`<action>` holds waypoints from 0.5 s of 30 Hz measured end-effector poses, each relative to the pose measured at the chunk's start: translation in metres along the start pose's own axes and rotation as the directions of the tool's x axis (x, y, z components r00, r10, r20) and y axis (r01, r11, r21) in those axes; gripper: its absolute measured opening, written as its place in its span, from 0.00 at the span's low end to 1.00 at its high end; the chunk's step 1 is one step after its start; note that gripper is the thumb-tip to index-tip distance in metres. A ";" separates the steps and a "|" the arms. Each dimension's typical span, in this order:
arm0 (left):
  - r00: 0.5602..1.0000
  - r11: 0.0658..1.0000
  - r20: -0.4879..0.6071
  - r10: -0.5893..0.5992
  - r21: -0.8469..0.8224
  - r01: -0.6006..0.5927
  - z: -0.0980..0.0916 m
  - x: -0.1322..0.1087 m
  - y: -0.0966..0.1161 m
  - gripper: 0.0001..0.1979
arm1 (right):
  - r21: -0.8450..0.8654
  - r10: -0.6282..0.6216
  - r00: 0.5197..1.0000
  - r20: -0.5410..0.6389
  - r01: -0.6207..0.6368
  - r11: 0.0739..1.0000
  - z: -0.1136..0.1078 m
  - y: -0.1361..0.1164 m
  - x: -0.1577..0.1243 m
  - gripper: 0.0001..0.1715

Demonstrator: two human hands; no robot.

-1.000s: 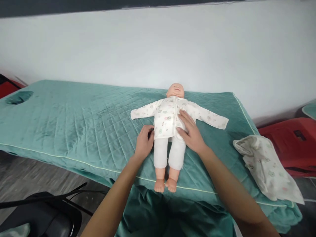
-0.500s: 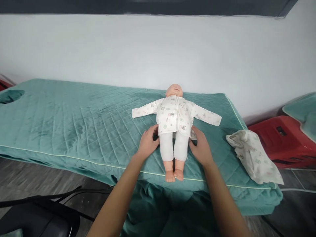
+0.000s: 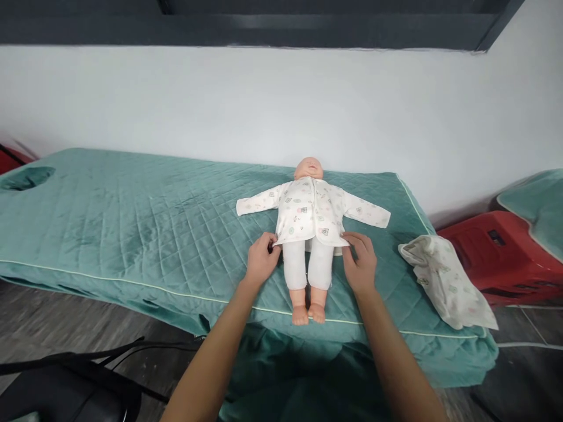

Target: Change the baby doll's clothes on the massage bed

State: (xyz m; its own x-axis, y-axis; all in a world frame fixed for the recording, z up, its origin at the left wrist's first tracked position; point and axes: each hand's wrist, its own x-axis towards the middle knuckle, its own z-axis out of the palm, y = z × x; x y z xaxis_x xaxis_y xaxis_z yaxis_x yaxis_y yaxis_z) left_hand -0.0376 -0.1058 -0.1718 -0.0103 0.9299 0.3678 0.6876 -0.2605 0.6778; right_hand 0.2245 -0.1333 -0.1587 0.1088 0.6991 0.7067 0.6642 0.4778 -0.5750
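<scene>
A baby doll (image 3: 309, 169) lies on its back on a green quilted bed cover (image 3: 193, 223), head toward the wall and bare feet near the front edge. It wears a white printed baby jacket (image 3: 303, 214) with the sleeves spread out to both sides, and its upper legs are white. My left hand (image 3: 263, 258) pinches the jacket's lower hem at the left corner. At the opposite corner, my right hand (image 3: 359, 261) grips the hem between thumb and fingers. The hem is drawn outward and lies over the tops of the legs.
A crumpled white printed garment (image 3: 448, 281) lies at the bed's right end. Beyond it stands a red plastic stool (image 3: 501, 249) with green cloth on top. A black chair (image 3: 65, 387) is at the lower left. The white wall (image 3: 264, 105) borders the bed's far side.
Both hands have closed on the jacket's lower corners and spread the hem outward. Earlier they were beside the doll's hips, with fingers at the jacket's sides. The view has tilted slightly up.
</scene>
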 end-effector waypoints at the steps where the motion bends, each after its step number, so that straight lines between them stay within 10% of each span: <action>1: 1.000 1.000 -0.012 -0.011 -0.014 0.011 -0.001 0.000 0.001 0.04 | 0.001 0.006 1.000 -0.010 -0.006 1.000 -0.001 -0.001 -0.001 0.10; 15: 0.997 0.979 -0.007 0.076 0.191 -0.073 -0.005 0.003 0.002 0.09 | -0.023 -0.095 0.975 0.200 0.101 0.995 0.000 0.003 0.000 0.24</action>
State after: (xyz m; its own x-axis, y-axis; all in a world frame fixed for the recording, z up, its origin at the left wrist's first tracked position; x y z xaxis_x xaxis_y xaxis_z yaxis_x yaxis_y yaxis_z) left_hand -0.0398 -0.1046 -0.1662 0.0370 0.9055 0.4228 0.8122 -0.2738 0.5151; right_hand 0.2259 -0.1318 -0.1604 -0.1047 0.7431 0.6610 0.6884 0.5338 -0.4910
